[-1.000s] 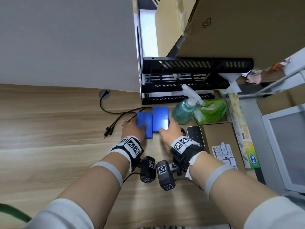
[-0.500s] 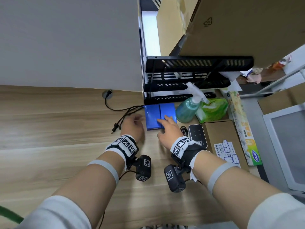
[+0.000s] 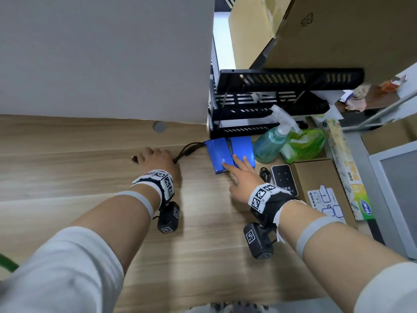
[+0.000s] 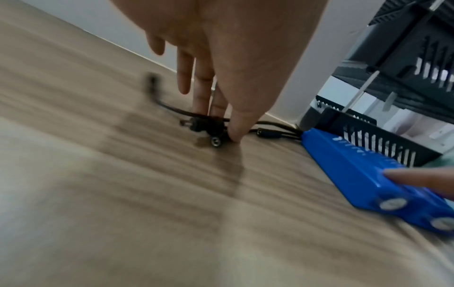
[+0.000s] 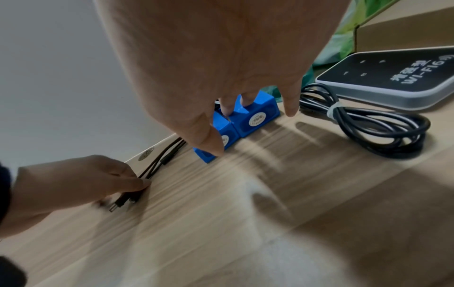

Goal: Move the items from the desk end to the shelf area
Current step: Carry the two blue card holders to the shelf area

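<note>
Two blue packs [image 3: 230,153] are now sitting pushed against the shelf [image 3: 270,105], the right hand [image 3: 242,175] resting straight fingers on them, while the left hand [image 3: 155,160] is pinching their cables [image 4: 203,124], so this move is looking nearly done.

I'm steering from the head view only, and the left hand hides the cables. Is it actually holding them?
Observer: Yes. The left wrist view shows the left hand pinching the black cables between thumb and fingers, near the plugs.
Operator: Is the right hand gripping the blue packs?
Observer: No. The right wrist view shows its straight fingers resting on top of them.
Operator: Are the plugs lifted?
Observer: One plug appears to touch the desk.
</note>
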Available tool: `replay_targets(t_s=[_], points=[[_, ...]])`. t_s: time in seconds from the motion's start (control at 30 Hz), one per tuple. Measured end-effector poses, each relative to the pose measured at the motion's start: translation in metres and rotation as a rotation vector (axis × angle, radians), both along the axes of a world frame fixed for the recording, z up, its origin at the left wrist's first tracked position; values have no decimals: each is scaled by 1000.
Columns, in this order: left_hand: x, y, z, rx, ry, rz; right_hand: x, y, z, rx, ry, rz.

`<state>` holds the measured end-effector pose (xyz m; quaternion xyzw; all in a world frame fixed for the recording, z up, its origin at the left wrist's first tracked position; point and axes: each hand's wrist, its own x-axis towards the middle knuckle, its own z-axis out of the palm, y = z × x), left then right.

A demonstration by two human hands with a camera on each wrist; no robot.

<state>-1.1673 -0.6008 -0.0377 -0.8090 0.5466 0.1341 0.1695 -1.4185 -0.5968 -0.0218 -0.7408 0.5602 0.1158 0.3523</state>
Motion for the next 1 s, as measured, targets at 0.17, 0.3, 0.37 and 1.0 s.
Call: replay_targets(t_s=[0.17, 0.3, 0.37, 1.0], points=[[-10, 9, 0, 59, 214, 99, 7, 3, 5, 9, -18, -44], [-23, 12, -2, 93, 469, 310, 10, 6, 9, 17, -23, -67], [-30, 11, -4, 74, 784, 578, 12, 8, 11, 25, -16, -70], [-34, 24, -15, -178, 1697, 1343, 66, 53, -4, 370, -457, -417]])
